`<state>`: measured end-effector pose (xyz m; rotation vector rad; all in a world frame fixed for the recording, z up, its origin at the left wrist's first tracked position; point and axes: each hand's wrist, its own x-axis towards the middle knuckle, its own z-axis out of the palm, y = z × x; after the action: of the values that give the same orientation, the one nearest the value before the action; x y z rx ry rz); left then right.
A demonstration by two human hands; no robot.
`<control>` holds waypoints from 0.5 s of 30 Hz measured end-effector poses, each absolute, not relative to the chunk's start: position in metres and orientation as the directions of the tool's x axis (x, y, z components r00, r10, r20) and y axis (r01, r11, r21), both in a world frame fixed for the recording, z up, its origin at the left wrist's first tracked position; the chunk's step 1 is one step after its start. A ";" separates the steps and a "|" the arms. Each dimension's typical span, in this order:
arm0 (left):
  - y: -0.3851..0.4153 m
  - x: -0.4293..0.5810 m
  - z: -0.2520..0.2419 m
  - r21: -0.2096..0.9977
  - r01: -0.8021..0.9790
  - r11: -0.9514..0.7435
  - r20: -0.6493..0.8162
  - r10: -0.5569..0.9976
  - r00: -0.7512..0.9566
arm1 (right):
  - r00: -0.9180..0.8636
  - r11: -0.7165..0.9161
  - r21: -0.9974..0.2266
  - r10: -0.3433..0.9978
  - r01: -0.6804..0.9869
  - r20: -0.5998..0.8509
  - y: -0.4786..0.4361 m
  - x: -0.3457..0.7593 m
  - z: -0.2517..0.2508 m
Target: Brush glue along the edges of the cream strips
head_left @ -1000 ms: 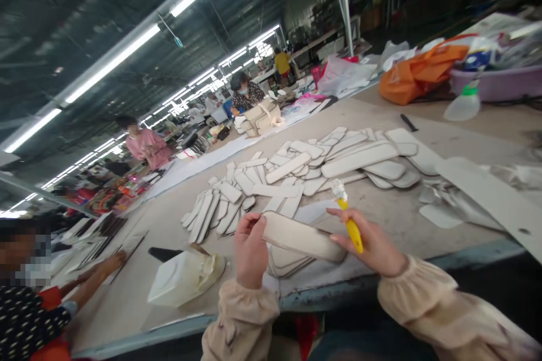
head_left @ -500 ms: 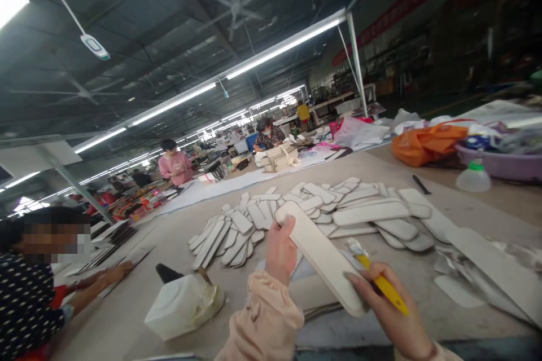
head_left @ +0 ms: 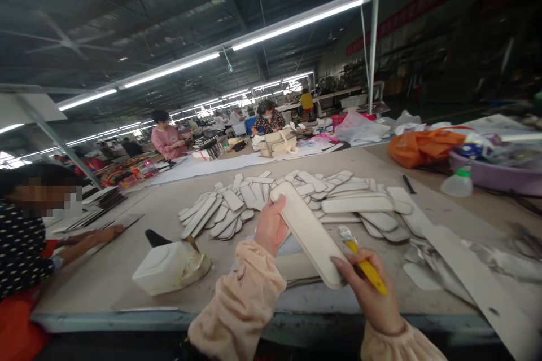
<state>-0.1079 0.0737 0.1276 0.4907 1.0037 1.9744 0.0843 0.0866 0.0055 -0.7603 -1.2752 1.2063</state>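
A long off-white padded strip with rounded ends [head_left: 311,237] is held tilted in front of me. My left hand [head_left: 271,225] grips its upper end, thumb on the face. At the lower end, my right hand [head_left: 368,282] pinches the edge and also holds a yellow-handled brush [head_left: 370,275], its whitish tip pointing up and away. Behind the strip lies a wide heap of similar pale pieces [head_left: 232,203]. Beneath my hands, a small stack of pieces [head_left: 296,268] is partly covered by the strip and left forearm.
A cut white plastic container [head_left: 156,268] with a dark handle sits left. A co-worker in a dotted top [head_left: 21,237] handles flat sheets there. Right are a squeeze bottle [head_left: 458,181], a purple basin [head_left: 486,172], an orange bag [head_left: 423,148] and a long pale board [head_left: 474,276].
The view has tilted down and shifted slightly, so the table's front edge shows more. Both hands keep hold of the strip, and the brush stays in my right hand.
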 end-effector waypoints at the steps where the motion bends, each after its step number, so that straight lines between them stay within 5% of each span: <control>1: 0.073 -0.108 0.127 0.800 -0.508 -0.319 -0.029 0.826 -0.564 | -0.125 0.254 -0.938 0.949 -0.237 0.289 0.086 0.084 0.006; 15: 0.073 -0.115 0.130 0.766 -0.550 -0.333 -0.057 0.817 -0.574 | -0.130 0.235 -0.948 0.955 -0.213 0.266 0.088 0.084 -0.003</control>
<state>-0.1154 0.0727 0.1304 0.4309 0.9681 1.9922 0.0841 0.0884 -0.0031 -0.7996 -1.2844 1.2148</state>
